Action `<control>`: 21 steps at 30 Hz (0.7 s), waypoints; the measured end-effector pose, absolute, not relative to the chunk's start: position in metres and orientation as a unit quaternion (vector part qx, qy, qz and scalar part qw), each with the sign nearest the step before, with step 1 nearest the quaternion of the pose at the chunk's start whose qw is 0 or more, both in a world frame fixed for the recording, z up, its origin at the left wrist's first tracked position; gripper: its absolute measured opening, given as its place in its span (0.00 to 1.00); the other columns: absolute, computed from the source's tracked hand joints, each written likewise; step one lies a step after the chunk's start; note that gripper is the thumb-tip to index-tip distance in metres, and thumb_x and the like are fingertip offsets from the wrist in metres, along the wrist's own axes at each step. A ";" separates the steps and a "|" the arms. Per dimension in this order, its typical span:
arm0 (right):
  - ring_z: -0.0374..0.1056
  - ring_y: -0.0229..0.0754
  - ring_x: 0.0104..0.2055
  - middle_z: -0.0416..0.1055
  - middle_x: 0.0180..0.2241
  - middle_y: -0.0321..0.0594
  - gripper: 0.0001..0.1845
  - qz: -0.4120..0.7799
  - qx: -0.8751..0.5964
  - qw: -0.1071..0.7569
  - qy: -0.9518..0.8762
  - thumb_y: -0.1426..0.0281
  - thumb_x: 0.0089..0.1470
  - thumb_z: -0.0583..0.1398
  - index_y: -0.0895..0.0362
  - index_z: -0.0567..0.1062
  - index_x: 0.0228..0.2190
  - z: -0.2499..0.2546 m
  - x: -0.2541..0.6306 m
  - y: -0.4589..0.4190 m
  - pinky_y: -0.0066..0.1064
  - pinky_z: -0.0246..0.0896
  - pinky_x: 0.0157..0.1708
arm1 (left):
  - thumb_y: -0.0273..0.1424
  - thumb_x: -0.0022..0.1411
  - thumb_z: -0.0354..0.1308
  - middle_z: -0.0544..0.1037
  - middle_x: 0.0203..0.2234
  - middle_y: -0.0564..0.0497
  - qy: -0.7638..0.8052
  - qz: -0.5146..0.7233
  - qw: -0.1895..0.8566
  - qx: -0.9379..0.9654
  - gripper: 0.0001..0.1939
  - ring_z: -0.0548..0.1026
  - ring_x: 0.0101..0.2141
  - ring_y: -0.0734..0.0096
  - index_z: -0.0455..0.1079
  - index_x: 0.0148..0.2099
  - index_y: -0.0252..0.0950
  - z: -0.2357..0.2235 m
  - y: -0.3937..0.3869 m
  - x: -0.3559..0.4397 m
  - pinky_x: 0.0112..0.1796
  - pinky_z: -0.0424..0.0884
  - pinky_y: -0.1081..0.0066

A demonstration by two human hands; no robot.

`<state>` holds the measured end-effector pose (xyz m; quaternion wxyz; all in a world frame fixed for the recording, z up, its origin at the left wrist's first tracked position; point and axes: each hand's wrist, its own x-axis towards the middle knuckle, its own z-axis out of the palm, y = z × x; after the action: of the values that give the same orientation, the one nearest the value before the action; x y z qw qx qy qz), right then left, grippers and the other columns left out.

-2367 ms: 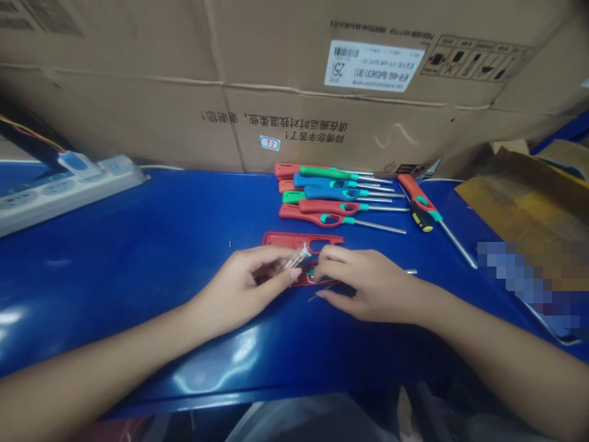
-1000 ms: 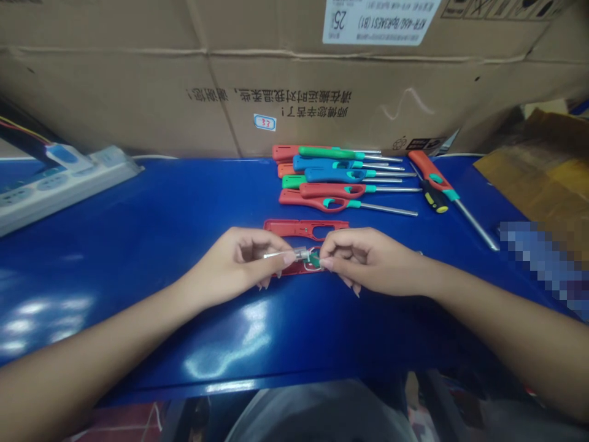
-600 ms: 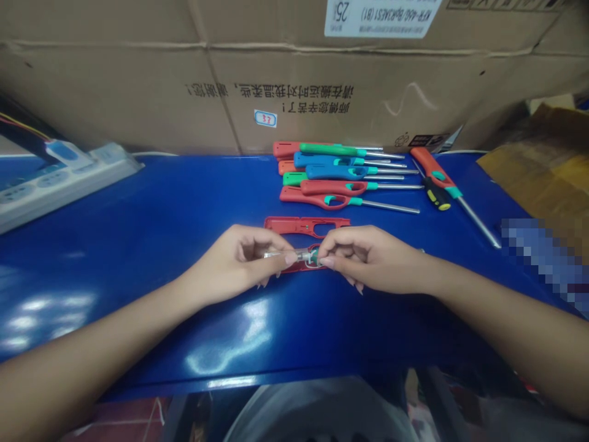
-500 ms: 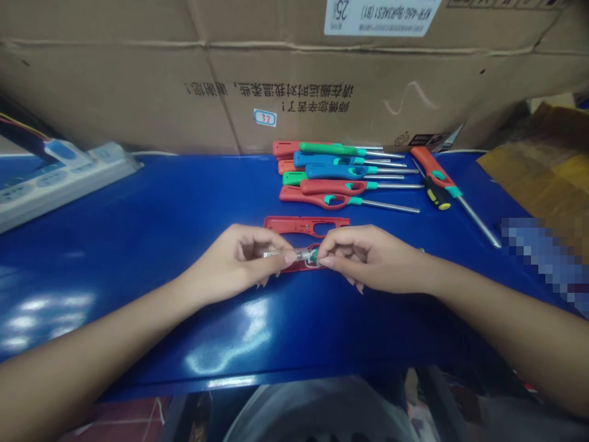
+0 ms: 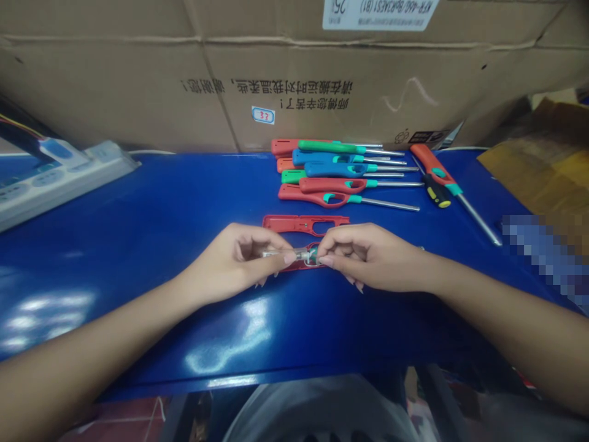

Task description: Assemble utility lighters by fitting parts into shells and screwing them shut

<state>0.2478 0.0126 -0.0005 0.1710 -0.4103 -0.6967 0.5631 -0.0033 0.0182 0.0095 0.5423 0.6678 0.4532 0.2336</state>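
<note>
My left hand point(image 5: 243, 261) pinches a clear fuel tank point(image 5: 272, 253) between thumb and forefinger. Facing it, my right hand point(image 5: 372, 261) has its fingertips closed on a small green trigger piece point(image 5: 313, 253), with a thin white tube showing beside it. Both parts meet in the gap between my hands, over a red lighter half-shell point(image 5: 297, 266) that my fingers partly cover. Just behind lies the other red half-shell point(image 5: 285, 223), inner side up.
Several assembled gas lighters point(image 5: 317, 192) lie stacked behind the shells. To the right are an orange lighter point(image 5: 430, 161) and a black-and-yellow screwdriver point(image 5: 437, 191). A power strip point(image 5: 69, 175) sits at left; a cardboard box point(image 5: 138, 92) stands along the back of the blue table point(image 5: 138, 331).
Both hands stay almost in place, still pinching the tank and the trigger piece. The whole view has shifted slightly.
</note>
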 end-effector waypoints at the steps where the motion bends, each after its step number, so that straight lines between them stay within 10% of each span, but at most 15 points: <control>1: 0.65 0.31 0.20 0.65 0.20 0.28 0.09 0.562 -0.409 0.170 -0.699 0.63 0.65 0.60 0.55 0.75 0.38 -0.001 0.248 0.013 0.21 0.66 0.18 | 0.39 0.58 0.68 0.74 0.16 0.54 0.454 0.231 0.543 0.668 0.14 0.67 0.15 0.79 0.80 0.37 0.31 0.010 0.018 -0.003 0.17 0.63 0.80; 21: 0.63 0.29 0.17 0.64 0.18 0.26 0.09 0.554 -0.424 0.198 -0.689 0.64 0.65 0.59 0.56 0.74 0.35 -0.002 0.244 0.010 0.19 0.63 0.17 | 0.38 0.58 0.67 0.75 0.16 0.51 0.469 0.209 0.547 0.661 0.16 0.65 0.16 0.80 0.83 0.42 0.30 0.006 0.017 -0.005 0.17 0.60 0.81</control>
<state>0.2443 0.0102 -0.0018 0.1984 -0.4243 -0.6886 0.5535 -0.0047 0.0174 0.0061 0.5466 0.6614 0.4689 0.2095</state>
